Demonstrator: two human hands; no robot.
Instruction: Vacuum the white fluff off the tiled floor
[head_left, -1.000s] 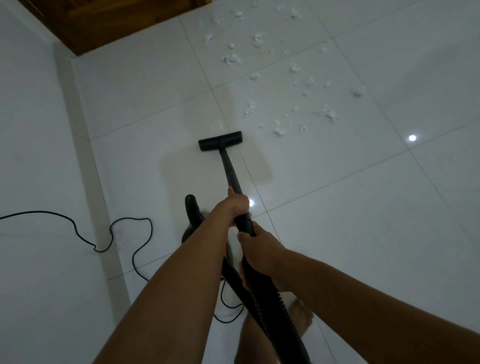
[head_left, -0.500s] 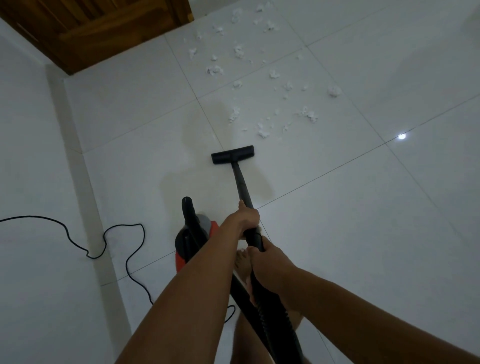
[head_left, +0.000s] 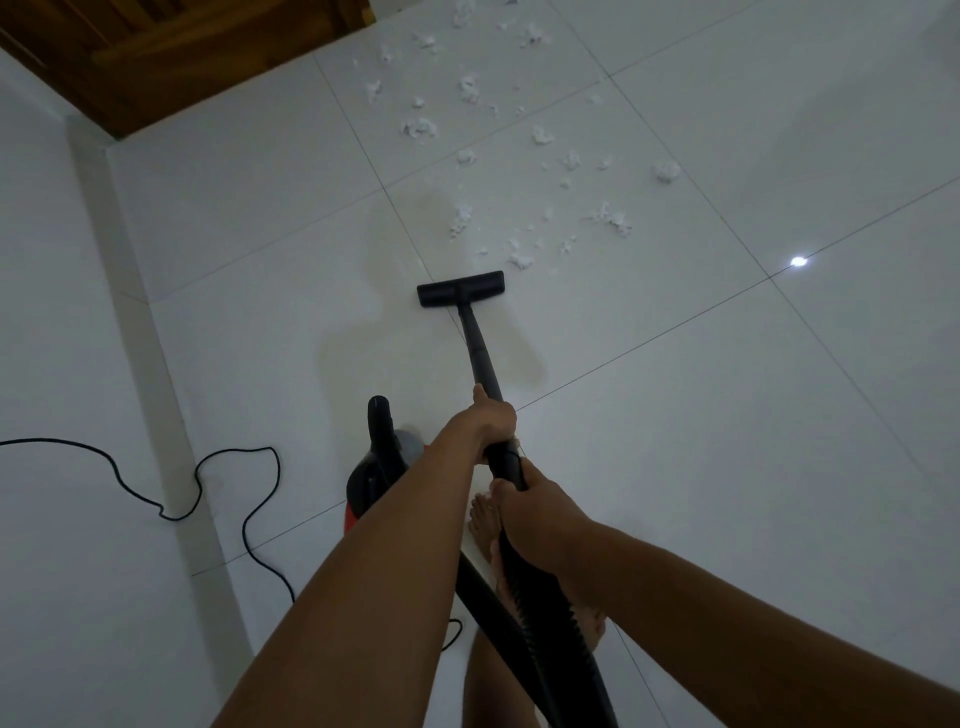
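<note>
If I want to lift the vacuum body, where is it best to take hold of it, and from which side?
Probably the black handle on top of the red body, gripped from above. It stands up clear of the rounded shell, which seems to offer no other hold. Its lower end is hidden.

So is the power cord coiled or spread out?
Spread out: the power cord snakes in loose loops over the tiles beside the vacuum.

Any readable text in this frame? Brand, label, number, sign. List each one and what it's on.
None can be read.
Vacuum body: red and black casing, partly hidden; no lettering shows.
Nozzle, tube, hose: plain black, no marks visible.
Wooden door, floor tiles: no text.
</note>
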